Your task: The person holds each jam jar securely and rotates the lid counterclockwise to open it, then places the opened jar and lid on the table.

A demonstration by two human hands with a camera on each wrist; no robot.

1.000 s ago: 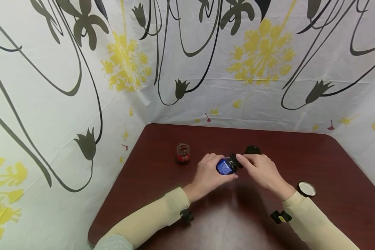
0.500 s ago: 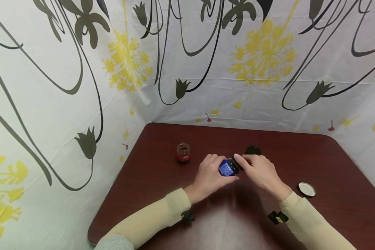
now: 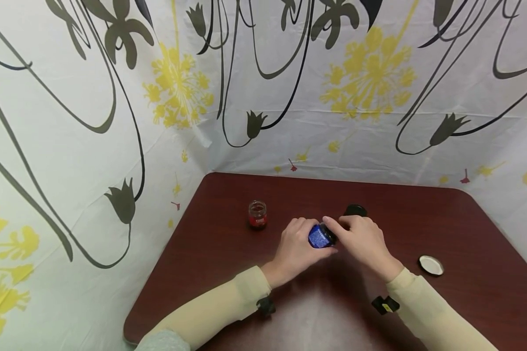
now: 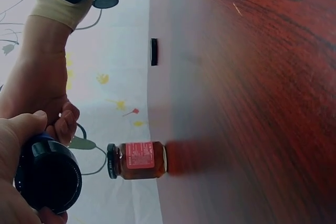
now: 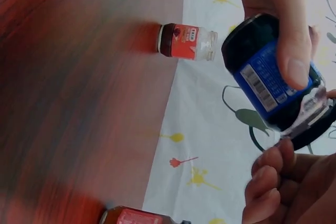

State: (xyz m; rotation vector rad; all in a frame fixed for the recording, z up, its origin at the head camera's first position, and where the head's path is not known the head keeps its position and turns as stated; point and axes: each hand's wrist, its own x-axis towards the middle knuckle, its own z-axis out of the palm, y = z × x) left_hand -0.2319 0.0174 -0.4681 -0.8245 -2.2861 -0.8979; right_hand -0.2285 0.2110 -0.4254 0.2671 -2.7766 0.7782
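My left hand (image 3: 293,251) grips a dark jar with a blue label (image 3: 320,236), held tilted above the table. In the right wrist view its thumb lies along the jar (image 5: 268,77). My right hand (image 3: 363,243) is at the jar's mouth end, its fingers curled at a black lid (image 5: 317,124). Crumpled clear film (image 5: 310,109) shows between lid and jar. The left wrist view shows the jar's dark base (image 4: 51,177), with my right hand (image 4: 39,85) behind it.
An open glass jar with a red label (image 3: 257,217) stands left of my hands. A black-lidded jar (image 3: 355,210) stands behind my right hand. A loose lid, pale inside (image 3: 431,265), lies at right on the dark red table (image 3: 228,195). Patterned cloth (image 3: 290,97) hangs behind.
My right hand has moved left, closer over the jar's mouth, and hides the lid in the head view. The blue-labelled jar and my left hand have shifted slightly right and down.
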